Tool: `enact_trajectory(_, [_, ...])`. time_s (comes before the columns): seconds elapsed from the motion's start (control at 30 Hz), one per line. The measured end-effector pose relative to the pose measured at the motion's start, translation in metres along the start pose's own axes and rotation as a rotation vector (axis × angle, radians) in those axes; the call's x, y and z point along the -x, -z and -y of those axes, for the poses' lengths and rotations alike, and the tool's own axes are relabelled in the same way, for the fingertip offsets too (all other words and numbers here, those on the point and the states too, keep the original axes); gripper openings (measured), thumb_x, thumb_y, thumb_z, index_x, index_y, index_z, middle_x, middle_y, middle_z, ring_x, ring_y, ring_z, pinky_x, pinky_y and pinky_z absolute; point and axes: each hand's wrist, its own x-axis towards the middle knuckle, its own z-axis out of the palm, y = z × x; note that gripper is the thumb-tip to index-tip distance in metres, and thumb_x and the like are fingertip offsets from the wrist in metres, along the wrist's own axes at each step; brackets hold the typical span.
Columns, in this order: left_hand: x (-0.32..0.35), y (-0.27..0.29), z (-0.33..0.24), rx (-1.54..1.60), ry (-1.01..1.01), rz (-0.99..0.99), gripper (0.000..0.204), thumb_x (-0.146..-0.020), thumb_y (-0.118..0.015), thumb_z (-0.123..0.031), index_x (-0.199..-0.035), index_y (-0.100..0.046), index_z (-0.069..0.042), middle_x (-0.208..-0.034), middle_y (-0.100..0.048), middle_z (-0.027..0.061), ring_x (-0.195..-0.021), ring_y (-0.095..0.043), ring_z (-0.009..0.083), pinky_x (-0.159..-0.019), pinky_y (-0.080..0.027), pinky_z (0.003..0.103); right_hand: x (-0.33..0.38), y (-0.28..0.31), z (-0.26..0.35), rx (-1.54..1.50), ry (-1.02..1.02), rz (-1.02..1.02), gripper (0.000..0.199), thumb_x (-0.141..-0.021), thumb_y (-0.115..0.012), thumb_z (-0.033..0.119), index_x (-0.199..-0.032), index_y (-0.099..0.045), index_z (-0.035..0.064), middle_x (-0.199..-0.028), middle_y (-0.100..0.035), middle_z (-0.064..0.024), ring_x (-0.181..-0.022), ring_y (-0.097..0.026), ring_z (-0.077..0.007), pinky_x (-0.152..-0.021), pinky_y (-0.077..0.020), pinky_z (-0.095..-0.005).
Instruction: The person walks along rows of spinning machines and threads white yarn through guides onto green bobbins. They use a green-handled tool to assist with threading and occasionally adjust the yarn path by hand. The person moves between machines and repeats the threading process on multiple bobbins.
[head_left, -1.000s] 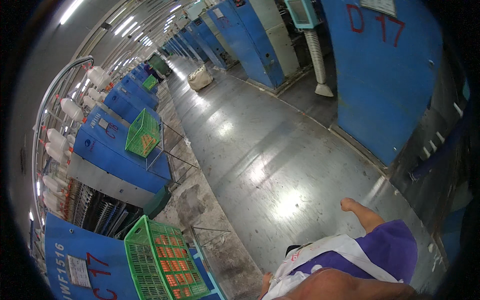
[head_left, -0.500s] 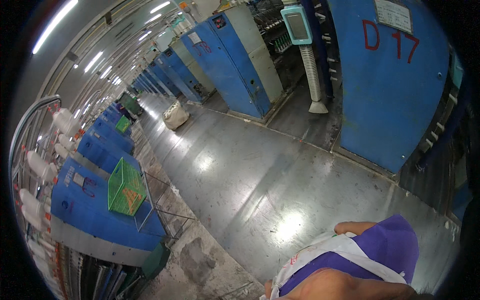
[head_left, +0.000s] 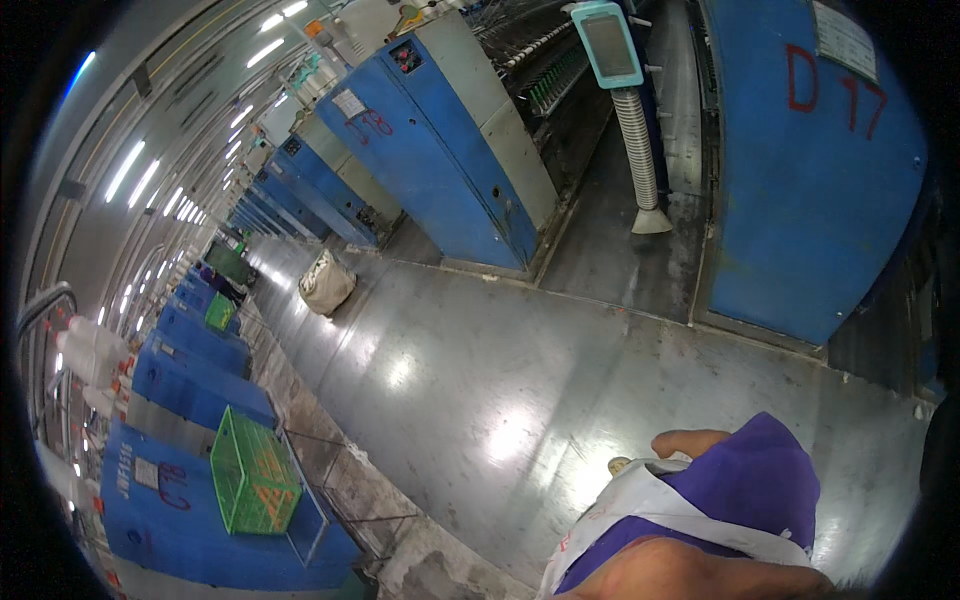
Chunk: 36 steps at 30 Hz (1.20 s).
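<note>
Neither of my hands shows its fingers. Beyond the short purple sleeve [head_left: 760, 470], a bare piece of my arm [head_left: 690, 442] comes out, apparently the right one. Its far end drops out of sight behind the white apron [head_left: 620, 510] over my purple top. My left arm cannot be made out. A small beige object [head_left: 619, 465] peeks out beside the apron, perhaps a shoe tip. No held thing is visible.
Blue machine cabinets [head_left: 430, 150] line the right of the grey aisle floor [head_left: 450, 350]. A ribbed hose [head_left: 636, 145] hangs below a turquoise-framed panel [head_left: 608, 45]. A stuffed sack [head_left: 328, 283] stands ahead. At left, a green basket [head_left: 250, 475] sits by blue machines [head_left: 205, 370].
The view has shifted and turned. The sack and machines along the aisle sit further left and lower, and the green basket is lower. Bare skin at the apron's lower left edge has left view.
</note>
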Motion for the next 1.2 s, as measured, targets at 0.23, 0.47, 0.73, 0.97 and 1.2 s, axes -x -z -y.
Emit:
enact_trajectory(0.23, [-0.089,0.052,-0.11,0.048,0.032,0.047,0.024,-0.086,-0.049,-0.019,-0.1,-0.051,0.0,-0.084,-0.059,0.0093,-0.079,-0.058,0.018,-0.062,-0.047,0.03,-0.095,0.194,0.013,-0.101,-0.093,-0.19,0.021,-0.071,-0.051,0.005,-0.085,-0.063,-0.0024,-0.085,-0.061,-0.0184,-0.075,-0.057,-0.0339,-0.067,-0.0451,-0.0447])
enact_trajectory(0.47, [-0.211,0.147,-0.251,0.369,-0.157,0.132,0.025,-0.089,-0.048,-0.025,-0.094,-0.051,-0.001,-0.083,-0.059,0.0073,-0.083,-0.057,0.0168,-0.062,-0.046,0.029,-0.181,0.266,0.047,-0.265,-0.195,-0.179,0.023,-0.076,-0.051,0.006,-0.094,-0.061,-0.0012,-0.095,-0.059,-0.018,-0.09,-0.055,-0.0325,-0.073,-0.0438,-0.0443])
enact_trajectory(0.73, [-0.131,0.24,-0.699,0.066,-1.409,0.078,0.03,-0.086,-0.05,-0.011,-0.114,-0.049,-0.001,-0.108,-0.05,0.0114,-0.107,-0.047,0.0197,-0.093,-0.036,0.033,-0.224,0.26,0.104,-0.13,-0.196,0.018,0.023,-0.072,-0.049,0.01,-0.085,-0.066,0.0018,-0.089,-0.062,-0.0183,-0.083,-0.059,-0.0312,-0.073,-0.0459,-0.0434])
enact_trajectory(0.97, [-0.031,0.272,-0.797,0.836,-2.047,0.768,0.02,-0.079,-0.06,-0.021,-0.097,-0.054,-0.015,-0.101,-0.047,0.0027,-0.096,-0.043,0.0181,-0.087,-0.036,0.042,-0.238,0.296,0.135,-0.377,-0.302,-0.18,0.027,-0.07,-0.051,0.016,-0.092,-0.065,0.0072,-0.091,-0.063,-0.0142,-0.086,-0.06,-0.0293,-0.074,-0.0461,-0.0412])
enact_trajectory(1.2, [-0.044,0.27,-0.781,1.339,-1.545,1.314,0.015,-0.089,-0.047,-0.021,-0.089,-0.052,-0.007,-0.095,-0.049,0.0006,-0.092,-0.043,0.011,-0.087,-0.032,0.03,-0.229,0.326,0.083,-0.422,-0.326,-0.119,0.025,-0.071,-0.052,0.017,-0.09,-0.065,0.0067,-0.091,-0.063,-0.0155,-0.087,-0.06,-0.0297,-0.075,-0.0463,-0.0409])
